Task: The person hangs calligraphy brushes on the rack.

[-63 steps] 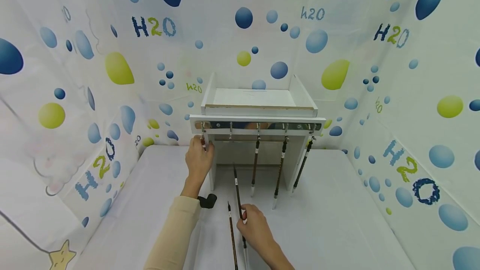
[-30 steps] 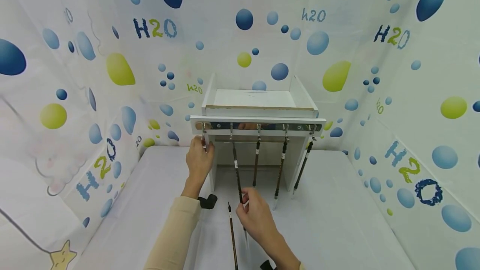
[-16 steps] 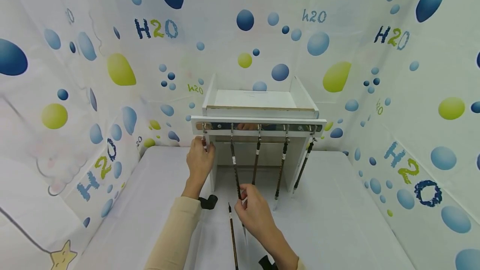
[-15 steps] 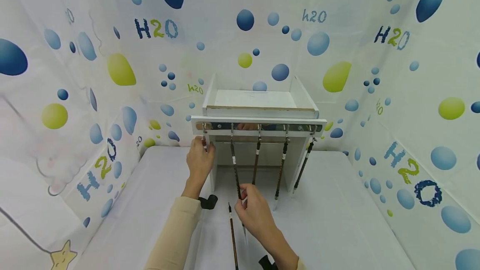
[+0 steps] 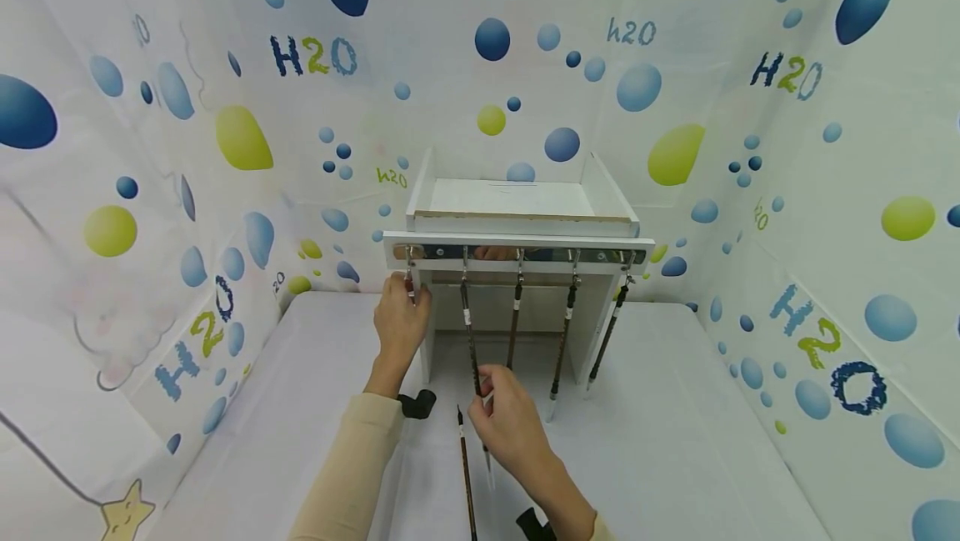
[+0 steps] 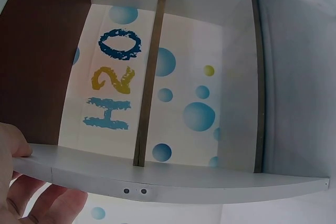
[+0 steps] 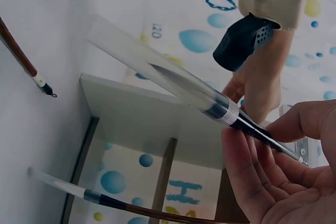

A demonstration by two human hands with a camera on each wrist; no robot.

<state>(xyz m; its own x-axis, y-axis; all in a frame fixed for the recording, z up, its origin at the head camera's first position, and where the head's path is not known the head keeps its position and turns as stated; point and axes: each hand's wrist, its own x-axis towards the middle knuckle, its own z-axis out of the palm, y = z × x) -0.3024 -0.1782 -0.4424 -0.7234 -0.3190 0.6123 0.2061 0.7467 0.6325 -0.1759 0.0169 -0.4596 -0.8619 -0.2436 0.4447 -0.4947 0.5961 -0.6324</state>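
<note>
**Brush end reaches the hook; its catch is unproven**

The right hand point(image 5: 512, 424) pinches a brush point(image 5: 472, 343) between thumb and fingers, low on its length, just above the clear cap point(image 7: 157, 72) that sleeves its bristles. The brush slants beneath the front of the white rack point(image 5: 517, 238), its upper end at the second hook point(image 5: 465, 254) from the left. That end is too small in the head view to tell whether it is caught on the hook or merely against it.

The left hand point(image 5: 401, 318) grips the rack's left side panel point(image 6: 210, 184), thumb on one face and fingers on the other. Three other brushes point(image 5: 562, 345) hang from the hooks further right, and a loose brush point(image 5: 467, 474) lies on the table point(image 5: 675, 441), just left of the right hand.

A drop seems the likeliest mishap: should the fingers part with the end uncaught, the brush would slip down, perhaps onto the loose one. Tugging at the cap rather than the body could draw it off. A jerky release might swing the brush into its nearest hanging neighbour. The hooks sit along the rack's front edge, so a hard downward pull, with the left hand's hold slackened, might shift or tip it.
</note>
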